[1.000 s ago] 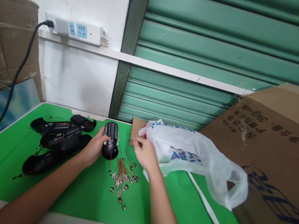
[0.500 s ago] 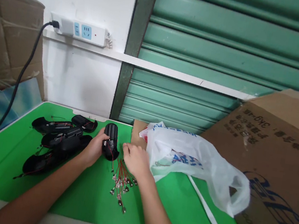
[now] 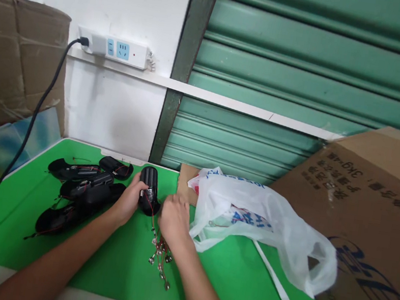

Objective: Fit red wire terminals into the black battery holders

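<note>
A black plastic shell (image 3: 150, 178) with a red wire stands out against the green mat, and my left hand (image 3: 131, 201) is closed on its left edge. Just right of the shell, my right hand (image 3: 174, 217) has its fingers curled together above a bunch of red wires with small metal ends (image 3: 161, 260). What its fingertips hold, if anything, is hidden. Several more black shells with thin wires (image 3: 86, 188) lie piled to the left of my left hand.
A white plastic bag (image 3: 243, 211) lies right of my hands on a piece of cardboard (image 3: 185, 182). Large cardboard boxes flank the green table (image 3: 124, 263): one right (image 3: 369, 213), one left (image 3: 20, 55). A black cable (image 3: 33, 116) hangs from the power strip (image 3: 131, 54).
My right hand has moved slightly left and down, closer to the shell, and now covers part of the wire bunch. The whole view has shifted a little.
</note>
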### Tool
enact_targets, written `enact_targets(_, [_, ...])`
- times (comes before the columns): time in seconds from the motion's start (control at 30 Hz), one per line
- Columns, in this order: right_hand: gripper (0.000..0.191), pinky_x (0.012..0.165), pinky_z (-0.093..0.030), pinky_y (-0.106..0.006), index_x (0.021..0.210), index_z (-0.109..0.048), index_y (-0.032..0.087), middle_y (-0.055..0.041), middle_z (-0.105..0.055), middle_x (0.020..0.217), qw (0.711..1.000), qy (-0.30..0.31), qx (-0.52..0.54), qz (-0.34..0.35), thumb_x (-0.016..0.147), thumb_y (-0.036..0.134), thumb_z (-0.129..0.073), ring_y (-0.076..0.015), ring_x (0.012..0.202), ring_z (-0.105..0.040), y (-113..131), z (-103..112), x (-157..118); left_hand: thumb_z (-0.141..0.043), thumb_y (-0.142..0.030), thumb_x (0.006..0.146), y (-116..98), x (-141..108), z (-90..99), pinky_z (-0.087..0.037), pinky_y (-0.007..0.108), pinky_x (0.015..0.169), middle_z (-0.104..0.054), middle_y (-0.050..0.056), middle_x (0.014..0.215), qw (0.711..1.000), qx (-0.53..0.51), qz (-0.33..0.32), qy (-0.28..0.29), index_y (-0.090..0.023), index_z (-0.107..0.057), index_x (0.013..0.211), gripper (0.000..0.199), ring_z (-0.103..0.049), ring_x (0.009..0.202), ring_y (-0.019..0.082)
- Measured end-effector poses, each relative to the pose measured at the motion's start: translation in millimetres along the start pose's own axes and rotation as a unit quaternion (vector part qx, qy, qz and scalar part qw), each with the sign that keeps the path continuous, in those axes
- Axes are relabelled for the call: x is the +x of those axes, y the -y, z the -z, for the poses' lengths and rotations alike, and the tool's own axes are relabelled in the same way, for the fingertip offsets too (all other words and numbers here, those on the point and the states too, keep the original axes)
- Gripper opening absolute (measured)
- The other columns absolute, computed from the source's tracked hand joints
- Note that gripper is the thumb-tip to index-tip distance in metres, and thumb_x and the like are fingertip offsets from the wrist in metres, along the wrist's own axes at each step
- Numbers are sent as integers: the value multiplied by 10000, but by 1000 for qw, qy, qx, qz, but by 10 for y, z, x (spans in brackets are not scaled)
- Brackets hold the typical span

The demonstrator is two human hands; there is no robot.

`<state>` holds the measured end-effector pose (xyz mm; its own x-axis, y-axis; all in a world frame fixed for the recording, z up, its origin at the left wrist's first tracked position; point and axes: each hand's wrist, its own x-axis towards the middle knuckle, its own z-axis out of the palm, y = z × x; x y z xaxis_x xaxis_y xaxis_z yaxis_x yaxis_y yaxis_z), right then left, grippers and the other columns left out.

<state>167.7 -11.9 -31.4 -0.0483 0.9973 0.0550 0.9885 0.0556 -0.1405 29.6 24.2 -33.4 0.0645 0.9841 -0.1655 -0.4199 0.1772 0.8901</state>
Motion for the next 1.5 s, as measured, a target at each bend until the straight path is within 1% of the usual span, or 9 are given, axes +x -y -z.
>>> enact_targets(0.17, [173,821,-444,-393,971,-583,182,-116,-702,922,966,-108,236,13,953,152,-413,-279,908,-645,-276,-137,102,-636,-245,653,-36,-47,-36,-475,258,655,-662,-16,807,1000,-4,10,11,-208,-604,1073,423,-647,746,180])
enact_targets(0.27, [123,695,-458,-323,1022,-501,230,6,-628,743,874,-119,469,39,917,272,-454,-201,678,-603,-415,-147,196,-671,-294,683,-37,-54,-48,-483,264,667,-679,2,793,999,-17,25,24,-182,-639,988,327,-653,762,191])
enact_targets(0.37, [150,616,-450,-281,922,-532,240,30,-621,686,780,-93,617,48,850,368,-555,-169,617,-585,-451,-102,249,-714,-349,702,-30,-55,-58,-502,282,716,-716,28,812,998,-25,44,36,-164,-662,959,321,-675,808,213])
enact_targets(0.53, [226,591,-471,-272,900,-698,204,-54,-760,834,679,-56,732,11,750,372,-683,-182,701,-660,-385,-6,224,-775,-463,707,-14,-69,-63,-474,274,677,-710,15,755,998,1,52,39,-164,-670,861,352,-651,750,200])
enact_targets(0.63, [258,596,-485,-267,917,-738,203,-69,-787,876,645,-54,762,19,698,337,-760,-192,744,-688,-341,34,194,-788,-503,703,-23,-92,-68,-449,267,652,-703,8,728,997,25,52,46,-157,-690,845,387,-627,706,187])
enact_targets(0.9, [270,420,-332,-218,829,-771,197,-12,-704,689,648,-63,759,7,694,417,-850,-96,480,-491,-291,42,161,-768,-545,703,-59,-136,-108,-464,295,698,-735,32,745,995,64,39,59,-158,-723,852,417,-652,750,219])
enact_targets(1.03, [258,431,-366,-227,813,-773,201,-9,-694,712,665,-78,743,7,687,412,-854,-100,501,-499,-301,27,163,-750,-542,719,-51,-135,-110,-449,298,692,-724,35,723,994,75,30,71,-163,-720,814,391,-651,741,227])
enact_targets(1.2, [234,456,-393,-230,858,-762,212,-5,-688,700,710,-86,698,40,757,418,-805,-133,560,-560,-304,30,146,-756,-516,715,-16,-107,-85,-423,280,674,-709,13,722,995,79,23,49,-162,-711,800,367,-607,701,195])
enact_targets(1.5, [199,692,-518,-304,876,-729,206,-50,-754,865,799,-150,577,84,888,394,-666,-198,773,-687,-292,73,68,-721,-515,718,1,-71,-63,-432,309,773,-694,20,760,993,109,-3,49,-181,-703,784,341,-613,795,230])
